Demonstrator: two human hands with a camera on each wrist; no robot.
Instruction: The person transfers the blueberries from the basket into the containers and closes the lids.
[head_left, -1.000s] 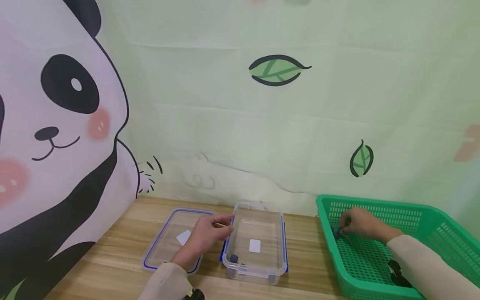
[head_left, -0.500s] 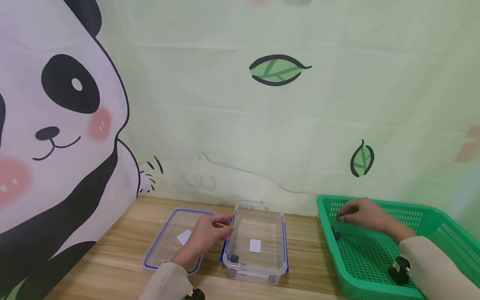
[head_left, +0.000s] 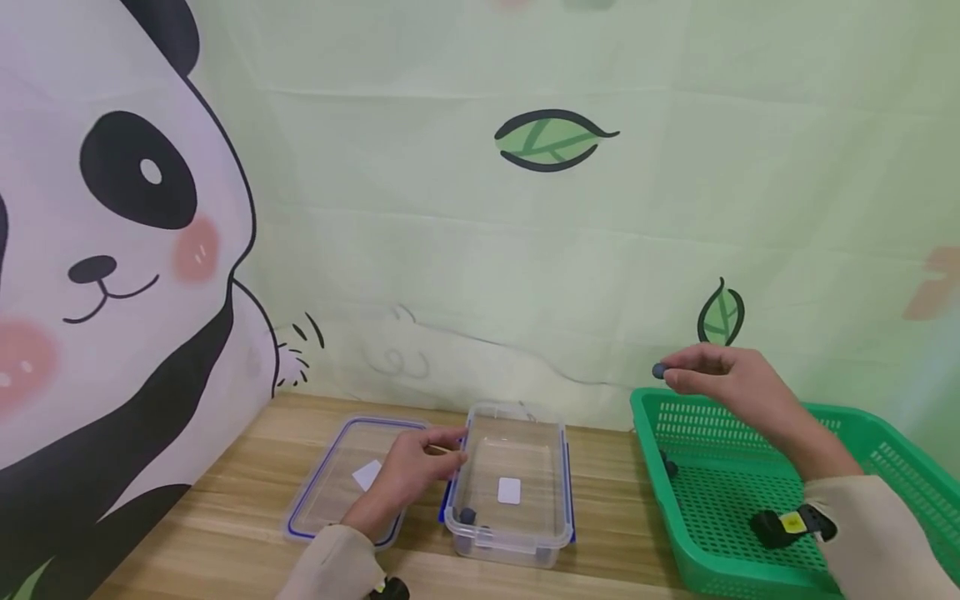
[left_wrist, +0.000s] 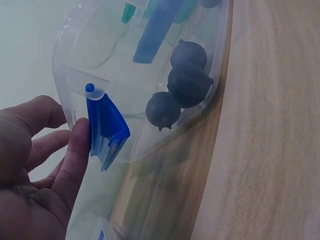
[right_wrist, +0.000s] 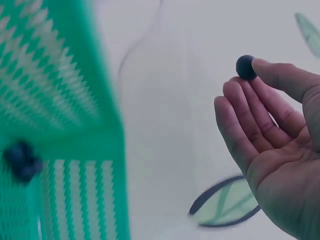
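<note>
Pinched between thumb and fingertips of my right hand [head_left: 738, 383] is a blueberry [head_left: 659, 371], held above the far left rim of the green basket [head_left: 678, 533]. The right wrist view shows the same blueberry [right_wrist: 245, 67] at the thumb tip, the other fingers extended. My left hand [head_left: 416, 467] touches the left side of a lidless clear plastic box [head_left: 517, 446], fingertips at its rim and blue latch [left_wrist: 106, 130]. Several blueberries [left_wrist: 190, 82] lie in the box's near end. More blueberries [right_wrist: 22, 160] sit in a corner of the basket.
Left of the box, partly under the left forearm, lies its clear lid [head_left: 330, 475] with a blue seal. A wooden table [head_left: 607, 500] carries everything. Behind it hangs a pale green cloth [head_left: 420, 250] printed with a panda and leaves.
My right hand has risen out of the basket with a blueberry, from among those in the corner to above the rim. The left hand has stayed at the box.
</note>
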